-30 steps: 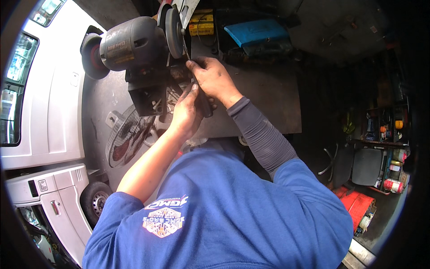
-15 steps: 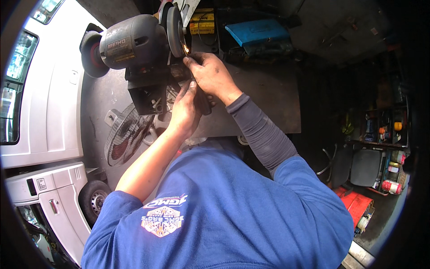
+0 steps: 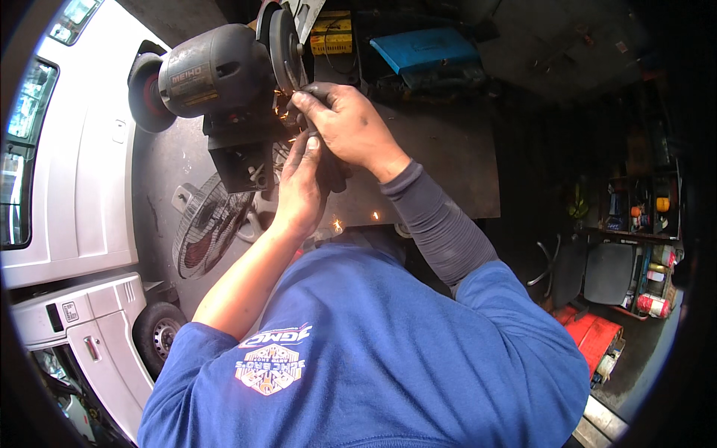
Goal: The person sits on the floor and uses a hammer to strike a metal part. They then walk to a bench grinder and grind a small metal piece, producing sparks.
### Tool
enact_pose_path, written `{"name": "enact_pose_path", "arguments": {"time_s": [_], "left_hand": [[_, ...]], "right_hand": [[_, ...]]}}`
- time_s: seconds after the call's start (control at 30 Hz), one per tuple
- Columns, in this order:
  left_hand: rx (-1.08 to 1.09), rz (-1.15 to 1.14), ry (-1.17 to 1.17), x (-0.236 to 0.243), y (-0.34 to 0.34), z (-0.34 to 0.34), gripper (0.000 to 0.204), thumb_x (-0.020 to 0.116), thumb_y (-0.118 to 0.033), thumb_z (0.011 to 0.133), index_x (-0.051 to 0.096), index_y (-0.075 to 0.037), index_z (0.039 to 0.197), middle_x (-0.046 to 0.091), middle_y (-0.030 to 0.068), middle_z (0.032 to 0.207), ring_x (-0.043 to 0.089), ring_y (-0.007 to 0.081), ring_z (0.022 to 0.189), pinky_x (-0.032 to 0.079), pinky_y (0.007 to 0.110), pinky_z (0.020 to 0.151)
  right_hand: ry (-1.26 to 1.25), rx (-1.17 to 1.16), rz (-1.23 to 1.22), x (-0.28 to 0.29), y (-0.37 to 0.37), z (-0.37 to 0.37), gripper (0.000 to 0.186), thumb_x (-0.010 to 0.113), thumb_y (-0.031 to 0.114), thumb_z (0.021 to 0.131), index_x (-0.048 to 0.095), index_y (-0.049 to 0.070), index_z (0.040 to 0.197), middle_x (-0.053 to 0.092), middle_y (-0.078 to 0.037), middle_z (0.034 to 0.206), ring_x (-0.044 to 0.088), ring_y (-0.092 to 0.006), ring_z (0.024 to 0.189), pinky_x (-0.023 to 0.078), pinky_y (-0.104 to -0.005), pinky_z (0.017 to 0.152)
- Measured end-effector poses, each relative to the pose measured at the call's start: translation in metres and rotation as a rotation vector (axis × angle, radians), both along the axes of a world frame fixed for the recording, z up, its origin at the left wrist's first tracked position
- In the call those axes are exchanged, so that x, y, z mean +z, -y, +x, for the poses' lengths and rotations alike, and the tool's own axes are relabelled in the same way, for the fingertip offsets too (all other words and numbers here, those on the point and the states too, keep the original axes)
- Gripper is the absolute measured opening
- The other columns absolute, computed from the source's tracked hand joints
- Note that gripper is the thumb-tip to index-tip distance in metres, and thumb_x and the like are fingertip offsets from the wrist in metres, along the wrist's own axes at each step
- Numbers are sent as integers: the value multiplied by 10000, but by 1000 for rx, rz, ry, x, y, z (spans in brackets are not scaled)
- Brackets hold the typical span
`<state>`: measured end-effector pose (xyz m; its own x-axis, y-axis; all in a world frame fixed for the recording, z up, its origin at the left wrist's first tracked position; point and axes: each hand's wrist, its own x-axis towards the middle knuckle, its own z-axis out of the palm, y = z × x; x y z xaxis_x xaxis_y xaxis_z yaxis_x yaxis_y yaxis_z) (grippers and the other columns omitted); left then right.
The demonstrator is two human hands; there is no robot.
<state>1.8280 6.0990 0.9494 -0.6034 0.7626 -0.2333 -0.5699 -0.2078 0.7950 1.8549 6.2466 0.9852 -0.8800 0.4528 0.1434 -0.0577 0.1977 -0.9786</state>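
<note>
A dark bench grinder stands at the upper left, with its grey grinding wheel on the side toward my hands. Orange sparks fly off beside the lower part of that wheel. My right hand, in a dark forearm sleeve, is closed with thumb and fingers pinching a dark metal piece at the wheel. Just below, my left hand closes on the same piece from the left, its blackened fingertips pointing up. My fingers hide most of the piece, so its exact kind does not show.
A metal tabletop extends right of my hands. A yellow box and a blue case lie behind. Left of me are a caged fan, a wheel and a white vehicle. A dark chair stands at right.
The sparks have spread from the wheel's right edge to below it, with some near my waist. Both hands have shifted slightly left relative to the view, still gripping the piece.
</note>
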Motion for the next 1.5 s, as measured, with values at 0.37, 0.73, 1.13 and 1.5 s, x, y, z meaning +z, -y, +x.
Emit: {"name": "enact_pose_path", "arguments": {"time_s": [0.37,0.73,1.13,1.5], "left_hand": [[9,-101,139,-14,-9,-2,360,492,-319,1159,548,-65,1408,668,72,1128,676,188,964,588,402,862],[10,-69,85,-2,-8,-1,372,488,-345,1162,557,-70,1403,685,55,1144,683,176,980,586,392,870],[153,-169,-407,3,-2,-2,404,613,-301,1125,555,-13,1403,668,51,1063,615,110,904,514,286,797],[174,-205,-496,-5,5,-1,409,732,-89,1026,543,-8,1380,679,49,1126,625,100,955,520,260,814]], "right_hand": [[210,-74,4,-22,-5,-5,377,640,315,1037,747,-7,1201,769,-248,1036,746,-392,964,547,-427,877],[123,-61,22,-10,-5,-11,338,639,281,1038,742,-20,1154,744,-225,897,708,-359,822,539,-436,806],[-56,49,-169,12,1,8,309,600,246,1110,753,-18,1153,774,-82,962,721,-146,897,582,-309,837],[-78,105,-250,5,11,23,326,562,248,1138,737,-17,1209,766,-58,1050,700,-123,970,572,-286,890]]}}
